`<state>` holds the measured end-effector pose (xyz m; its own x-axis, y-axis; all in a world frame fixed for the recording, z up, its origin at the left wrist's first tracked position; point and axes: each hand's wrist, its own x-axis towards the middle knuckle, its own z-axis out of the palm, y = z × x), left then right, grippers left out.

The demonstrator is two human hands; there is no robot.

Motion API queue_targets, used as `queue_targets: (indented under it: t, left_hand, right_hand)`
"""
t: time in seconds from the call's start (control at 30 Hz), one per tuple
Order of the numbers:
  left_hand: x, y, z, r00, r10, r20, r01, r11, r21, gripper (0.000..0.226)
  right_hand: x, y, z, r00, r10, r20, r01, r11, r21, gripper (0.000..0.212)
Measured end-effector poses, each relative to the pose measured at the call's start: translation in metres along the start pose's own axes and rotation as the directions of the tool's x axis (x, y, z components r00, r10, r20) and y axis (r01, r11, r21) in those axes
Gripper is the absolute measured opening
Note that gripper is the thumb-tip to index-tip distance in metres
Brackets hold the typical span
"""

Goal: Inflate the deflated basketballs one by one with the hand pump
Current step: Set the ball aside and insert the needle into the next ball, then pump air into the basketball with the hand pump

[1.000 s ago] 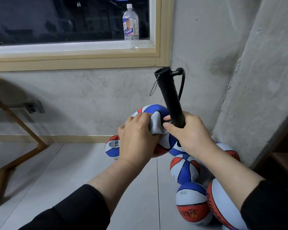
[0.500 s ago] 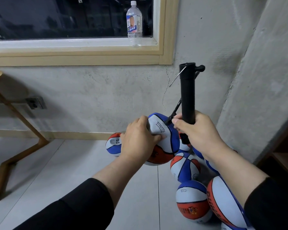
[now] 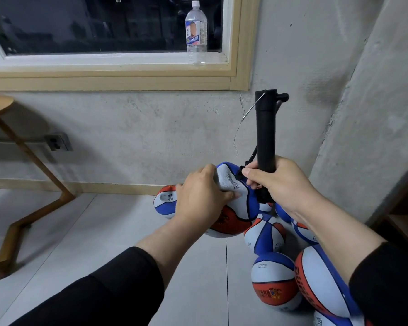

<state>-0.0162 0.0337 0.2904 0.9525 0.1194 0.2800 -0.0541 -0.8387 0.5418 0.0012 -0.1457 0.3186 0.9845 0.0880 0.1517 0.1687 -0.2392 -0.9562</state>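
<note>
1. The fingers of the right hand are curled tight round the lower barrel of the black hand pump, which stands nearly upright; thumb and forefinger pinch near where its thin black hose meets the ball.
2. The left hand wraps over the deflated basketball, fingers clamped on its sagging white panel and thumb pressed into the soft skin — the ball is held in the air above the floor, touching both hands.
3. Judged by its folds, this ball will handle soft and floppy: light, easily dented, and likely to shift under the needle. Best held close beside the valve, where the left fingers already are, so the panel stays taut.
4. The pump looks stiff and light; the barrel is the sound place to grip, with the handle end free to stroke. Whether the needle is in the valve cannot be told, since the fingers hide it.
5. Further out, more red, white and blue basketballs lie heaped on the floor against the concrete wall, below the hands and to the right — well apart from the left hand.
6. A water bottle stands on the window sill above.
</note>
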Motion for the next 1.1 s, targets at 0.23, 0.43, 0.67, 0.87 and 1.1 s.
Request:
queue_targets:
  t: [0.23, 0.43, 0.67, 0.87, 1.1]
  left_hand:
    - [-0.004, -0.043, 0.027, 0.962, -0.184, 0.203, 0.185, 0.983, 0.012, 0.057]
    - [-0.023, -0.093, 0.069, 0.904, -0.253, 0.346, 0.220, 0.967, 0.133, 0.053]
    - [-0.063, -0.147, 0.133, 0.799, -0.389, 0.458, 0.329, 0.921, 0.208, 0.053]
    - [-0.068, -0.174, 0.167, 0.744, -0.408, 0.529, 0.270, 0.908, 0.321, 0.047]
    - [-0.081, -0.199, 0.200, 0.724, -0.457, 0.517, 0.327, 0.887, 0.326, 0.045]
  right_hand:
    - [-0.018, 0.029, 0.007, 0.951, 0.293, 0.096, -0.301, 0.949, 0.092, 0.030]
    - [-0.039, 0.072, 0.023, 0.884, 0.457, 0.098, -0.456, 0.889, -0.032, 0.033]
    - [-0.071, 0.146, 0.039, 0.877, 0.463, 0.126, -0.449, 0.885, -0.122, 0.020]
    - [-0.098, 0.207, 0.058, 0.818, 0.564, 0.116, -0.567, 0.824, -0.004, 0.010]
    - [-0.109, 0.240, 0.075, 0.786, 0.618, 0.018, -0.618, 0.786, -0.027, 0.029]
